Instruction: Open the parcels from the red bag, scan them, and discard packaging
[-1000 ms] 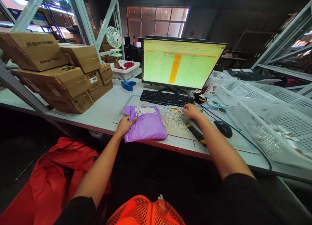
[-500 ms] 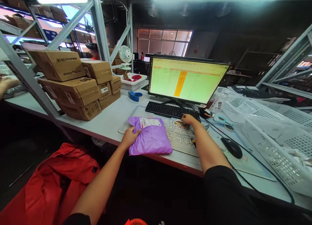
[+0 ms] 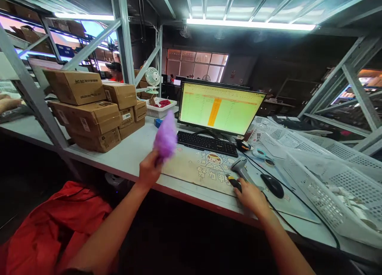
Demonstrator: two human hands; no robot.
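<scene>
A purple mailing bag [image 3: 166,136] is lifted above the desk, turned edge-on and smeared by motion. My left hand [image 3: 151,169] is closed around its lower end. Near the front edge of the desk, my right hand [image 3: 249,193] has its fingers closed on a black-and-yellow utility knife [image 3: 234,182], whose tip points left over the printed desk mat [image 3: 191,167]. Just beyond that hand lies a grey barcode scanner [image 3: 238,165]. To its right is a black mouse [image 3: 272,185].
Behind the mat stand a black keyboard [image 3: 207,143] and a monitor [image 3: 221,108] showing a spreadsheet. Cardboard boxes [image 3: 98,114] are stacked at left beside a metal post. White plastic baskets [image 3: 316,183] fill the right side. A red garment [image 3: 59,227] hangs below the desk at left.
My left hand has raised the purple bag off the desk edge and tipped it upright. My right hand has come from the keyboard down to the utility knife. The view has tilted upward.
</scene>
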